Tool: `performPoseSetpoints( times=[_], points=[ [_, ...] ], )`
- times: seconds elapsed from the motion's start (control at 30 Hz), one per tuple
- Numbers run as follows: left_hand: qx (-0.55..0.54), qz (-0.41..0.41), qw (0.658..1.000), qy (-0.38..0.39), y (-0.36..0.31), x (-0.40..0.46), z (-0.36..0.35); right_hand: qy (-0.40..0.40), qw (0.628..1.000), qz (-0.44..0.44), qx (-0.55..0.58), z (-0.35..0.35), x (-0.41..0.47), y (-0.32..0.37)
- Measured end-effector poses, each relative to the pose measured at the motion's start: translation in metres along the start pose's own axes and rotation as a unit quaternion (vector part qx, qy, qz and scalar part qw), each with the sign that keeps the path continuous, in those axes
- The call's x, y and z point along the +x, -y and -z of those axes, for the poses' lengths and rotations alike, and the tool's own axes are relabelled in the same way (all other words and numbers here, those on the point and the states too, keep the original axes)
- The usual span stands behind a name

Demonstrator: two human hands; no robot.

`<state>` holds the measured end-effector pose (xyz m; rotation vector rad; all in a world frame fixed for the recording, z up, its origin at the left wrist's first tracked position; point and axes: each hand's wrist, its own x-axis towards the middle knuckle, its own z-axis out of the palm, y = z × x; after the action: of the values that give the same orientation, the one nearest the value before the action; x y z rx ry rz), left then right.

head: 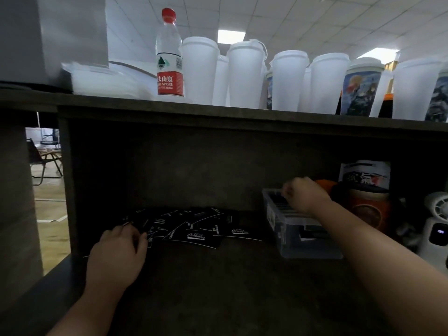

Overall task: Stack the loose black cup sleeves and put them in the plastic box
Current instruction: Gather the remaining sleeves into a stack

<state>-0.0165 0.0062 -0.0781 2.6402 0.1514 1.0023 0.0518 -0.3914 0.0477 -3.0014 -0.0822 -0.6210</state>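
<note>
Hands at work in a dark recess beneath a shelf. Left hand (pixel 116 253) lies at 8 o'clock on the dark brown matte surface (pixel 218 287), its fingers curled down onto the near left edge of the loose black flat cardboard cup sleeves with white lettering (pixel 194 229); whether this grip pinches a sleeve or only presses on the pile cannot be told in the dim light. The sleeves lie scattered and overlapping at the centre, against the back wall of the recess. Right hand (pixel 304 194) is at 3 o'clock, fingers curled into a closed grip over the far end of the clear rectangular plastic box (pixel 312 248); what, if anything, it holds is hidden. The box stands on the surface to the right of the loose pile, apart from it, and dark sleeves with pale edges stand packed in it. Just beyond the box at 3 o'clock: an orange-brown printed round tub with a black lid (pixel 368 209), and a white small fan (pixel 436 207) at the far right. On the dark shelf (pixel 218 112) above, from 11 to 2 o'clock: a clear plastic water bottle with red cap and red label (pixel 169 54), then a row of white lidded plastic cups (pixel 244 73), some with printed pictures
</note>
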Motion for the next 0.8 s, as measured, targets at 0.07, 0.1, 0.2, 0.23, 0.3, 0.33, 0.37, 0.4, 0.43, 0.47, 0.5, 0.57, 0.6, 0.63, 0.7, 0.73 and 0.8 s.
performPoseSetpoints(
  times=[0.07,0.1,0.2,0.23,0.3,0.33,0.37,0.4,0.43,0.47,0.5,0.57,0.6,0.63,0.7,0.73,0.8],
  points=[
    [0.055,0.022,0.998,0.029,0.001,0.000,-0.002,-0.095,0.994,0.026,0.046,0.001,-0.004,0.025],
    [0.079,0.036,0.994,0.059,0.001,0.000,-0.002,-0.123,0.989,0.048,0.069,0.002,-0.009,0.041],
    [0.078,0.067,0.986,0.129,0.003,0.002,-0.006,-0.121,0.979,0.138,0.091,-0.005,-0.029,0.084],
    [0.065,0.073,0.984,0.148,0.004,0.002,-0.007,-0.106,0.977,0.167,0.078,-0.010,-0.036,0.095],
    [0.056,0.081,0.981,0.169,0.004,0.004,-0.009,-0.083,0.974,0.204,0.056,-0.025,-0.048,0.112],
    [0.059,0.083,0.979,0.176,0.004,0.005,-0.010,-0.077,0.972,0.214,0.056,-0.034,-0.052,0.118],
    [0.062,0.084,0.978,0.181,0.004,0.006,-0.011,-0.075,0.971,0.221,0.060,-0.043,-0.056,0.121],
    [0.067,0.084,0.976,0.188,0.004,0.008,-0.012,-0.069,0.970,0.222,0.067,-0.052,-0.059,0.123],
    [0.071,0.082,0.974,0.197,0.004,0.009,-0.013,-0.062,0.971,0.219,0.074,-0.060,-0.061,0.123],
    [0.073,0.081,0.973,0.205,0.004,0.010,-0.014,-0.053,0.972,0.214,0.083,-0.067,-0.063,0.121],
    [0.072,0.081,0.972,0.209,0.004,0.011,-0.014,-0.048,0.972,0.208,0.094,-0.072,-0.064,0.119],
    [0.064,0.077,0.977,0.188,0.004,0.011,-0.013,-0.047,0.973,0.186,0.131,-0.075,-0.063,0.114],
    [0.064,0.069,0.983,0.160,0.004,0.011,-0.013,-0.052,0.971,0.173,0.155,-0.074,-0.063,0.110],
    [0.070,0.057,0.987,0.130,0.003,0.010,-0.012,-0.058,0.969,0.161,0.176,-0.074,-0.062,0.107],
    [0.095,0.026,0.991,0.086,0.000,0.008,-0.009,-0.055,0.967,0.145,0.204,-0.074,-0.061,0.099],
    [0.105,0.011,0.991,0.076,-0.001,0.008,-0.009,-0.045,0.965,0.139,0.216,-0.076,-0.061,0.096],
    [0.120,-0.022,0.990,0.071,-0.003,0.007,-0.007,-0.027,0.962,0.131,0.238,-0.079,-0.060,0.092]
  ],
)
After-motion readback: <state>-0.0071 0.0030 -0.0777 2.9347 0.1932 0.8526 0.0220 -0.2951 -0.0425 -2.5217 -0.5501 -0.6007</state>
